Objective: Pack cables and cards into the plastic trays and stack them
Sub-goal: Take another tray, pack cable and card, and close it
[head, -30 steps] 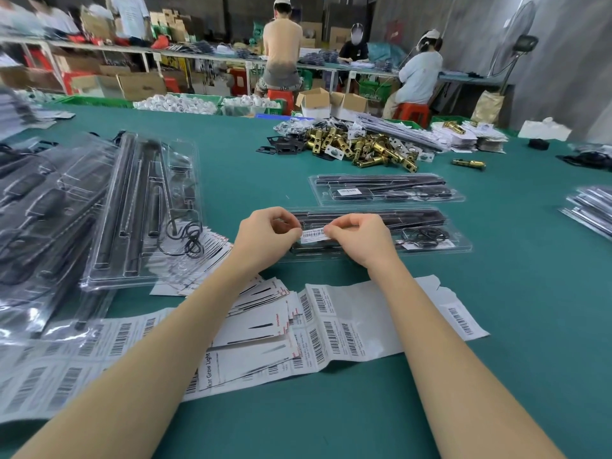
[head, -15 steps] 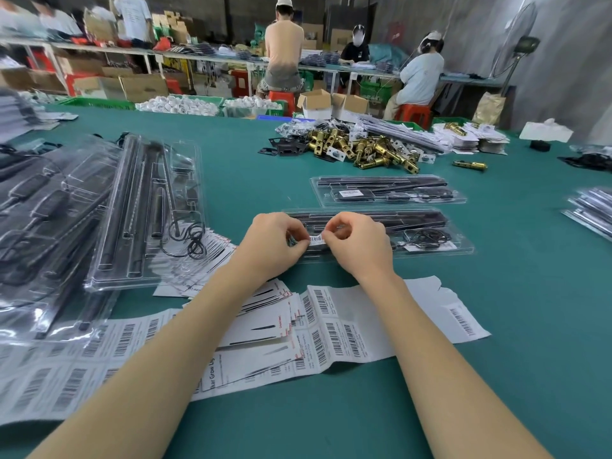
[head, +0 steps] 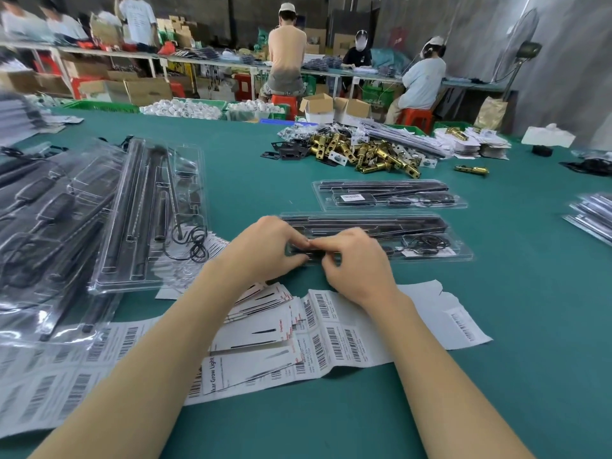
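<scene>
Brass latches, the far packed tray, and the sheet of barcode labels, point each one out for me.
brass latches (head: 371, 154), head view, middle of the heap.
far packed tray (head: 390, 195), head view, clear lid over the black parts.
sheet of barcode labels (head: 334, 329), head view, printed labels near the right forearm.

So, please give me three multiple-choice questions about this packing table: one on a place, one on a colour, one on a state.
1. Where is the pile of brass latches?
A. beyond the two flat trays
B. under the barcode sheets
C. in a hand

2. What colour is the table surface?
A. red
B. teal green
C. white

3. What are the hands doing?
A. hanging idle
B. resting on the near tray
C. lifting a box

Answers: 1 A, it lies past the far tray. 2 B, bare cloth shows it. 3 B, left hand and right hand meet on the near tray.
</scene>
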